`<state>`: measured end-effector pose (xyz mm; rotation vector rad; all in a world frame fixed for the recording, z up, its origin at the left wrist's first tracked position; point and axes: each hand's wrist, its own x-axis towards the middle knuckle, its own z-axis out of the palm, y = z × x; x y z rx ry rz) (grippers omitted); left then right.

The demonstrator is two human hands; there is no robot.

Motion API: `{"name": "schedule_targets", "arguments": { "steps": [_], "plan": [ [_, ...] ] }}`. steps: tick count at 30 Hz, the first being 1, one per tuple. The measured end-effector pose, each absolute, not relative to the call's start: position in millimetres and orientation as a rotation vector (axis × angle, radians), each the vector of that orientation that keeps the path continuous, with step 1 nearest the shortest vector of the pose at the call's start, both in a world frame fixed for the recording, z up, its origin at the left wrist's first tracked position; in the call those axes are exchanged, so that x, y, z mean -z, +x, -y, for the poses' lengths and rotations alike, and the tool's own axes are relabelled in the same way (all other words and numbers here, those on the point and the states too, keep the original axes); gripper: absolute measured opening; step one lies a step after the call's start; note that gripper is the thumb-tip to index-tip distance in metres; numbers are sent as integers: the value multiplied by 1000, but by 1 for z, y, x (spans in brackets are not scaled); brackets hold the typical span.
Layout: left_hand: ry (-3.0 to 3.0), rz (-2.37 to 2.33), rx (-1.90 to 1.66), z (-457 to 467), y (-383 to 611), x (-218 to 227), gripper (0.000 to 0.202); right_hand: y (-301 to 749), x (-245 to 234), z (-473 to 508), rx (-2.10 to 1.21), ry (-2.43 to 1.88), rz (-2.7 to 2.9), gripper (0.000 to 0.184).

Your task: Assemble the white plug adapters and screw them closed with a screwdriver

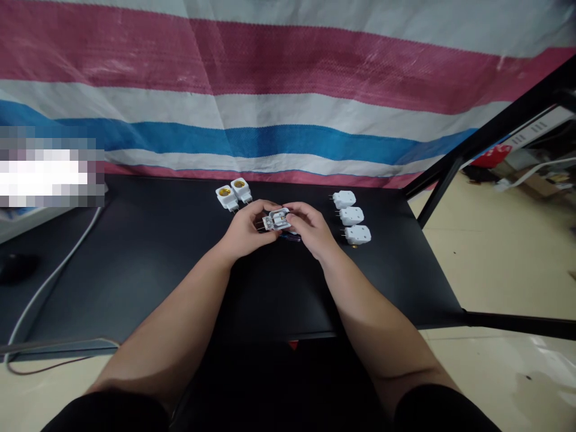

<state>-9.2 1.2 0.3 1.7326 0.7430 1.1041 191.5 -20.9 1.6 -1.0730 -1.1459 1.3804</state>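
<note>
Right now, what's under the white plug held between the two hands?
Below the plug, a small blue-and-dark object shows on the black desktop; the left hand and right hand cover most of it, so its shape is hidden.

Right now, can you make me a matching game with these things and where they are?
Things:
1. Open white plug
2. Two white sockets with gold centres
3. Three closed white plugs
4. Striped tarp

Places:
A. In a line right of the hands
B. Held by the left hand and right hand
C. Left of the line, past the hands
D. Behind the black table

Pairs: 1-B, 2-C, 3-A, 4-D
</note>
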Motion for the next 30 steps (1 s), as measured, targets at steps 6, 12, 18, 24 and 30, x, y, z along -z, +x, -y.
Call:
{"name": "schedule_targets", "arguments": {
  "steps": [6,12,18,24,30],
  "plan": [
    [1720,-785,-1089,1,-8,-3,51,192,0,20,-1377,-1037,1157,32],
    [1710,-840,-1058,-2,-11,-1,49,201,1,20,-1154,-1207,1383,27],
    [1743,-796,-877,-2,-18,-9,44,217,2,18,-445,-1402,1963,18],
    [1694,-668,-569,3,-18,-12,42,216,12,17,-430,-1516,2096,23],
    [1736,-707,-523,3,-16,-6,43,214,11,16,-432,-1573,2018,18]
  ]
}}
